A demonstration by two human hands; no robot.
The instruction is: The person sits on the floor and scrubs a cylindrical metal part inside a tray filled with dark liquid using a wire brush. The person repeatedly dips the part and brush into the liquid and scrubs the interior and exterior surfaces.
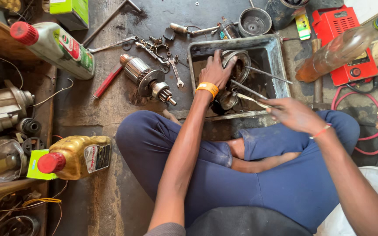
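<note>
I sit cross-legged on the floor in blue trousers. My left hand (215, 70), an orange band on its wrist, grips a round metal motor housing (240, 65) inside a grimy rectangular metal tray (270, 43). Long thin bolts (267, 75) stick out of the housing. My right hand (292, 114), blurred, holds a thin light-coloured brush or rod (252, 99) whose tip points into the tray. A smaller round metal part (228, 99) lies at the tray's near edge.
A motor armature (147, 81), wrenches (176, 72) and a red-handled tool (106, 81) lie on the floor left of the tray. Oil bottles (55, 46) (77, 157) sit at left, a red box device (344, 39) and an amber bottle (340, 50) at right.
</note>
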